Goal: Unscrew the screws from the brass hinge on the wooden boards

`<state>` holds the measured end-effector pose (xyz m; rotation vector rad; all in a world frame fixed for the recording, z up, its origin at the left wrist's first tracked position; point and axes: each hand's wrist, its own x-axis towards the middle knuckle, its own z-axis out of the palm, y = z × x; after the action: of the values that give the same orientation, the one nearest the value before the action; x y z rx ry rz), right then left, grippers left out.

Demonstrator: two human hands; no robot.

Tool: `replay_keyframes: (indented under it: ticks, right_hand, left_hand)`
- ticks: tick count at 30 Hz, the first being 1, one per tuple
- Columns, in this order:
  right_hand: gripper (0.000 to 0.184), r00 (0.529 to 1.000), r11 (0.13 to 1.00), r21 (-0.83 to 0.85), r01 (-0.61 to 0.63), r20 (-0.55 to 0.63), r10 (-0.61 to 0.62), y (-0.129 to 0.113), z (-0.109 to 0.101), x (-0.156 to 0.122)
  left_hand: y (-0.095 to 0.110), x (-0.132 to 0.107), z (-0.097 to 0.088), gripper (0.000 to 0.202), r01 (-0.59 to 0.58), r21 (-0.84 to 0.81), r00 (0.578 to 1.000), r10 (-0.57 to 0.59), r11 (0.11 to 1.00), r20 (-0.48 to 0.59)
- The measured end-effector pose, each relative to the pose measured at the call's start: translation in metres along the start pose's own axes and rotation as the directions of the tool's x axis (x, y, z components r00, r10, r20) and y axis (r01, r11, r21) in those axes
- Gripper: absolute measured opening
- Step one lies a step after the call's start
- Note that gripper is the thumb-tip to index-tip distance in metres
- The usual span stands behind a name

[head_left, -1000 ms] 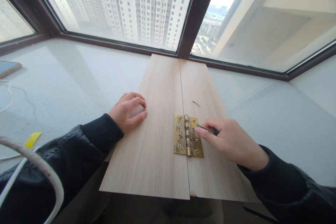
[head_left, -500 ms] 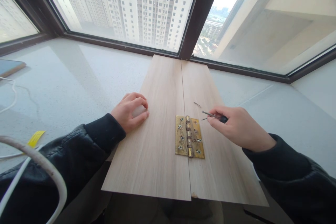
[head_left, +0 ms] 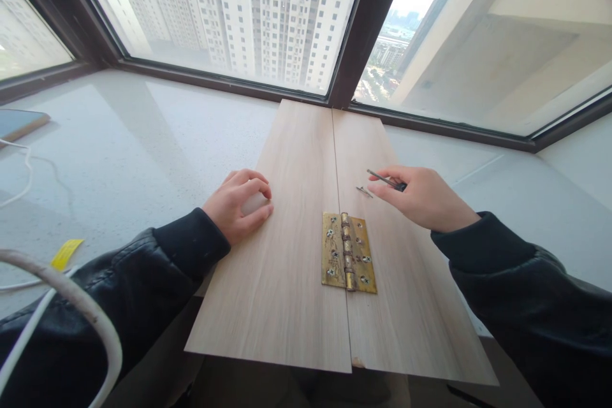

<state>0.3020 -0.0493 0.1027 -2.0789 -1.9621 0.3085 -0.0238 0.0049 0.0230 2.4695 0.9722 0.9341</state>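
My left hand (head_left: 239, 205) rests at the outer edge of the left wooden board (head_left: 282, 306), fingers loosely curved, with a gap between thumb and forefinger. Over the right wooden board (head_left: 406, 319), my right hand (head_left: 415, 194) is closed around a small screwdriver (head_left: 385, 178) with a black handle, its metal shaft pointing left. Just below its fingertips lie small loose screws (head_left: 364, 191). A worn brass hinge (head_left: 348, 252) lies across the seam between the boards. Cross-head screws sit in several of its holes; the upper holes of the right leaf show no clear screw head.
Both boards lie on a white windowsill (head_left: 201, 134), reaching toward the brown window frame (head_left: 351, 32). At the left are a flat device (head_left: 21, 122), thin white cable and a thick pale cable (head_left: 90, 312) with a yellow tag (head_left: 67, 254). Near the front seam the wood is chipped.
My right hand has moved away from me, upward in view, with the screwdriver. A screw that was at its fingertips now lies beside the loose one. My left hand stays in place.
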Motion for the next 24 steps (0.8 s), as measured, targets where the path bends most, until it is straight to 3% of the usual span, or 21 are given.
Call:
replay_keyframes:
  ticks: [6,9,14,20,24]
  right_hand:
    - [0.032,0.986,0.986,0.129,-0.109,-0.108,0.124,0.024,-0.002,-0.020]
    - [0.031,0.990,0.973,0.194,-0.129,-0.028,0.137,0.029,-0.003,-0.034]
    - [0.056,0.990,0.962,0.242,-0.124,0.098,0.103,0.016,-0.012,-0.064]
    - [0.043,0.965,0.968,0.233,-0.090,0.263,0.027,-0.004,-0.026,-0.093]
    - [0.046,0.982,0.976,0.206,-0.070,0.188,0.031,-0.007,-0.030,-0.096]
  left_hand:
    - [0.000,0.000,0.000,0.015,-0.012,0.004,1.000,0.012,1.000,-0.001]
    - [-0.001,0.000,0.000,0.014,-0.014,0.008,1.000,0.014,1.000,0.001]
    - [-0.001,0.000,-0.001,0.015,-0.015,0.016,1.000,0.015,1.000,0.014]
    - [-0.001,0.000,-0.001,0.015,-0.008,0.024,1.000,0.007,1.000,0.016]
    - [0.000,0.000,-0.001,0.014,-0.007,0.023,1.000,0.007,1.000,0.012]
